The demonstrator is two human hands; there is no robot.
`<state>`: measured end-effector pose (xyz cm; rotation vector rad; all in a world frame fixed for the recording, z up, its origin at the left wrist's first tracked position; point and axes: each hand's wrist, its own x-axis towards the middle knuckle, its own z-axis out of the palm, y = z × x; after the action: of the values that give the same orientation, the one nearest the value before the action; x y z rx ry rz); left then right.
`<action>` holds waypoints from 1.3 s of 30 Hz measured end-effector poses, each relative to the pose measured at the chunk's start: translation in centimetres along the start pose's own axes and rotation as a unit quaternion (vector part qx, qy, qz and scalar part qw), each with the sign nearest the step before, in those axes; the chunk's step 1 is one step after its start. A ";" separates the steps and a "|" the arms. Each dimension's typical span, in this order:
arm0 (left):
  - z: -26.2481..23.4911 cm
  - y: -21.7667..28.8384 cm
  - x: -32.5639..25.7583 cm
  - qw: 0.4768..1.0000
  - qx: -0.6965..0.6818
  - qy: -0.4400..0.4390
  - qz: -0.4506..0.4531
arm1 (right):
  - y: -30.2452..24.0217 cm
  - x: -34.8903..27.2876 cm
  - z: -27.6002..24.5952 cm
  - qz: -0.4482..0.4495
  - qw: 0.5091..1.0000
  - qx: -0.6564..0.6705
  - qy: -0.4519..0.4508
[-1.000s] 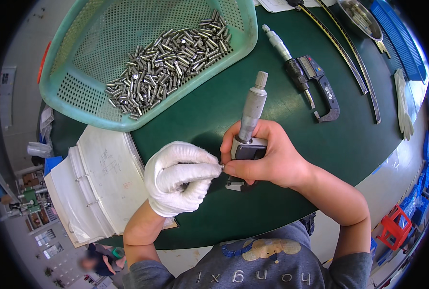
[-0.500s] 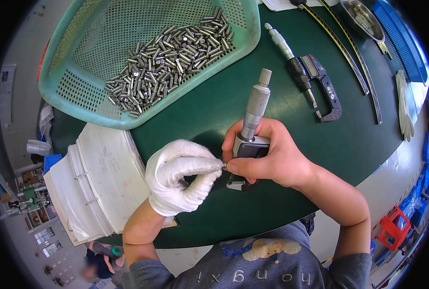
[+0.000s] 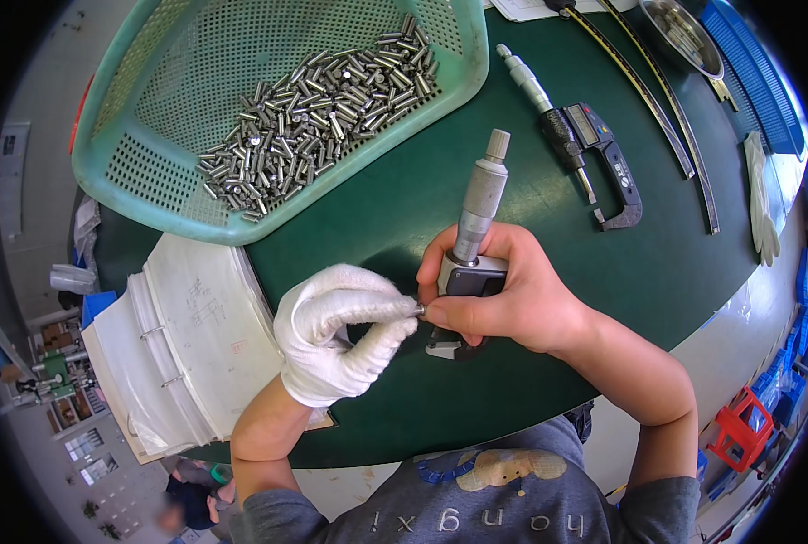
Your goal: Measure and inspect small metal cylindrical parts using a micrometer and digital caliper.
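My left hand (image 3: 336, 334), in a white glove, pinches a small metal pin (image 3: 420, 310) between thumb and fingertips. Only a short end of the pin shows, right by my right thumb. My bare right hand (image 3: 522, 295) is closed around the frame of a micrometer (image 3: 481, 204), its silver thimble pointing away from me. Whether the pin sits between the measuring faces is hidden by my fingers. Beyond my hands, a green perforated basket (image 3: 281, 216) holds a heap of similar metal pins (image 3: 318, 118).
A second, digital micrometer (image 3: 594, 150) lies right of the basket. An opened ring binder (image 3: 209, 317) is at left. Farther right are metal strips (image 3: 667, 118), a metal bowl (image 3: 716, 63), a blue basket (image 3: 757, 82) and a white glove (image 3: 760, 199). Another person (image 3: 191, 499) is at lower left.
My gloved left hand has shifted very slightly, still pinching the pin. My right hand and the micrometer stay in place. The person at lower left has moved a little.
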<state>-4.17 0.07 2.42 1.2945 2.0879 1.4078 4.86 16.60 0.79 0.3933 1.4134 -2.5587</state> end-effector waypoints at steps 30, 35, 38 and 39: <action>1.8 -0.5 -0.6 0.943 -0.248 -0.063 -0.215 | -0.2 0.3 -1.0 -0.038 0.979 0.195 0.040; 1.8 -0.3 -0.6 0.938 -0.256 -0.060 -0.228 | -0.4 0.1 -0.8 -0.043 0.983 0.171 0.048; 1.8 -0.3 -0.7 0.934 -0.263 -0.058 -0.237 | -0.6 0.2 -0.7 -0.033 0.989 0.127 0.061; 1.8 -0.3 -0.7 0.931 -0.265 -0.057 -0.244 | -0.7 0.2 -0.7 -0.026 0.992 0.098 0.071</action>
<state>-2.79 0.53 1.14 0.5747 1.6250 1.4667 4.55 17.53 0.88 0.5860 1.2343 -2.7712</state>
